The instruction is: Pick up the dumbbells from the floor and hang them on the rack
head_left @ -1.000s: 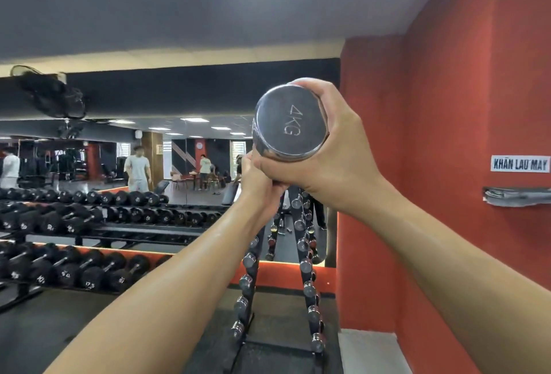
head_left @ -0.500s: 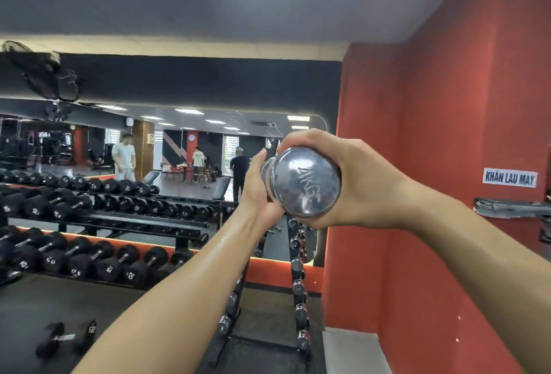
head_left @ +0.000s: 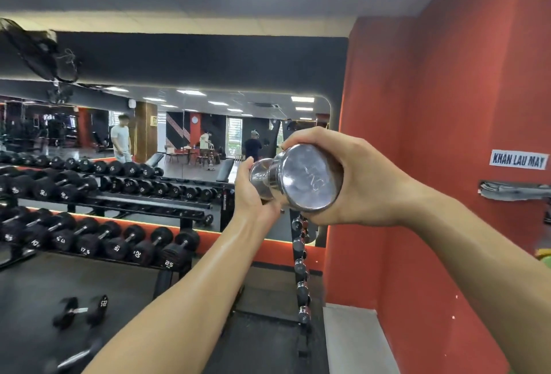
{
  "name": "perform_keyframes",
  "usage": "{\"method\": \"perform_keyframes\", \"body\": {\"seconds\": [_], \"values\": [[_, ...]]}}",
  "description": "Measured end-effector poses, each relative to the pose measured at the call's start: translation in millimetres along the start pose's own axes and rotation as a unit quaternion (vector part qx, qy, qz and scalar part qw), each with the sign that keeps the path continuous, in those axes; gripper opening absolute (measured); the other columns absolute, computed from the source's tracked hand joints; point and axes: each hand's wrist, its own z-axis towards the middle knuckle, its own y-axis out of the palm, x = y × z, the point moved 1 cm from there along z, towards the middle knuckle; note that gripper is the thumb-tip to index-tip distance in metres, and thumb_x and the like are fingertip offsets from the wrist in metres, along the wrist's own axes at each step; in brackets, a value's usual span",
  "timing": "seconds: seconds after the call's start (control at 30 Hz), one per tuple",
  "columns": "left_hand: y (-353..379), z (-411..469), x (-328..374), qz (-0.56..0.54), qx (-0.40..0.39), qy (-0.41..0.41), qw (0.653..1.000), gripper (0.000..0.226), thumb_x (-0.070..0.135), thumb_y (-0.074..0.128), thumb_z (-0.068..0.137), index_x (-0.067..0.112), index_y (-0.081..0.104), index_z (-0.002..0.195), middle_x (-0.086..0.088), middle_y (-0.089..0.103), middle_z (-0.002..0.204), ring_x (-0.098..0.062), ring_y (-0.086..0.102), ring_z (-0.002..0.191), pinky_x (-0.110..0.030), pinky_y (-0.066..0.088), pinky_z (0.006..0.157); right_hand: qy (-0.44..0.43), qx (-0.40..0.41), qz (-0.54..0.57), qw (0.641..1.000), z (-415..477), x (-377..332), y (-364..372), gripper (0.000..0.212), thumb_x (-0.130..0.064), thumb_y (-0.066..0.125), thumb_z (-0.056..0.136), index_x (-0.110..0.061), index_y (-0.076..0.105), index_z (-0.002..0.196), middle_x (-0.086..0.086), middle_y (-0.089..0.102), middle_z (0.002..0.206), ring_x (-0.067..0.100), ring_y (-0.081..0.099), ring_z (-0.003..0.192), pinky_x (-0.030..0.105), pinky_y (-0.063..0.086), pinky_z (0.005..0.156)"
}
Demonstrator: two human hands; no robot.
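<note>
1. Over the last second the dumbbell (head_left: 310, 178) has come down from overhead to just above the rack (head_left: 300, 269), and it now lies tilted.
2. The right grip (head_left: 366, 182) wraps the near head. The left grip (head_left: 253, 194) curls round the far end.
3. Seating it on a free peg looks like the next step. A black dumbbell (head_left: 80, 311) still lies on the floor.

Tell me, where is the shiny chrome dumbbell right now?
In the head view the chrome dumbbell is right of centre, gripped at both ends by the right hand and left hand, above the upright rack by the red wall.
</note>
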Motion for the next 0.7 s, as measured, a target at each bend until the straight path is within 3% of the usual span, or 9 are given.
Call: {"method": "perform_keyframes", "body": {"seconds": [0.1,0.27,0.33,0.43,0.47,0.53,0.6,0.63,0.7], "values": [[-23.6,5.3,7.4,0.017,0.011,0.033,0.999,0.054,0.051,0.055,0.099,0.005,0.068,0.123,-0.022,0.071,0.122,-0.034,0.068,0.114,-0.051,0.051,0.109,0.009,0.058,0.027,0.998,-7.5,8.0,4.5,0.082,-0.011,0.098,0.060,-0.024,0.058,0.131,-0.021,0.066,0.118,0.005,0.066,0.111,0.010,0.045,0.090],[-25.9,14.0,28.8,0.062,-0.006,0.086,0.994,0.039,0.048,0.056,0.099,0.012,0.068,0.109,-0.012,0.071,0.106,-0.025,0.070,0.099,-0.041,0.055,0.095,0.059,0.173,0.099,0.978,-18.2,30.8,15.4,0.080,-0.021,0.100,0.061,-0.027,0.056,0.128,-0.028,0.061,0.099,-0.002,0.063,0.081,0.009,0.047,0.072],[-17.5,18.9,36.7,0.070,-0.007,0.106,0.992,0.033,0.046,0.057,0.098,0.015,0.063,0.108,-0.011,0.067,0.108,-0.028,0.062,0.107,-0.044,0.049,0.104,0.078,0.206,0.117,0.968,-20.0,46.1,19.2,0.079,-0.027,0.101,0.061,-0.031,0.055,0.126,-0.020,0.065,0.097,0.006,0.065,0.077,0.024,0.057,0.072],[-7.9,31.3,40.5,0.101,-0.022,0.125,0.987,0.024,0.042,0.058,0.098,0.019,0.062,0.093,-0.009,0.066,0.099,-0.026,0.059,0.103,-0.045,0.047,0.104,0.117,0.233,0.179,0.948,-23.8,79.3,24.4,0.080,-0.029,0.101,0.063,-0.029,0.054,0.127,0.015,0.069,0.109,0.038,0.073,0.093,0.055,0.063,0.081],[-5.4,35.7,38.1,0.119,-0.030,0.137,0.983,0.025,0.042,0.057,0.099,0.020,0.062,0.091,-0.009,0.066,0.098,-0.026,0.061,0.101,-0.044,0.048,0.102,0.128,0.250,0.201,0.939,-25.9,92.6,26.5,0.079,-0.027,0.101,0.064,-0.028,0.054,0.128,0.015,0.071,0.110,0.037,0.075,0.095,0.054,0.064,0.081],[1.4,43.8,27.8,0.173,-0.049,0.163,0.970,0.030,0.043,0.057,0.099,0.023,0.065,0.079,-0.009,0.065,0.097,-0.027,0.063,0.099,-0.041,0.050,0.096,0.147,0.290,0.226,0.918,-30.3,121.0,32.9,0.075,-0.023,0.098,0.070,-0.027,0.053,0.130,0.001,0.074,0.108,0.020,0.078,0.091,0.034,0.065,0.075],[9.5,51.3,12.8,0.249,-0.061,0.182,0.949,0.033,0.046,0.059,0.097,0.029,0.070,0.071,-0.005,0.068,0.094,-0.021,0.063,0.094,-0.034,0.050,0.087,0.167,0.336,0.253,0.892,-35.0,149.6,38.2,0.072,-0.026,0.094,0.074,-0.030,0.052,0.133,-0.002,0.072,0.107,0.011,0.076,0.082,0.023,0.060,0.066],[12.6,55.8,4.0,0.292,-0.068,0.188,0.935,0.029,0.047,0.059,0.096,0.031,0.073,0.077,-0.001,0.068,0.090,-0.016,0.061,0.087,-0.029,0.049,0.081,0.179,0.355,0.268,0.877,-38.7,164.1,40.2,0.071,-0.030,0.093,0.076,-0.033,0.052,0.133,0.004,0.070,0.108,0.012,0.075,0.078,0.023,0.058,0.061],[15.3,73.7,-19.1,0.363,-0.075,0.208,0.905,0.027,0.048,0.061,0.094,0.032,0.071,0.114,-0.006,0.061,0.094,-0.017,0.055,0.083,-0.030,0.047,0.079,0.196,0.380,0.296,0.854,-47.5,200.2,44.1,0.067,-0.036,0.090,0.076,-0.036,0.053,0.132,0.016,0.069,0.107,0.021,0.075,0.076,0.026,0.054,0.053]]}}
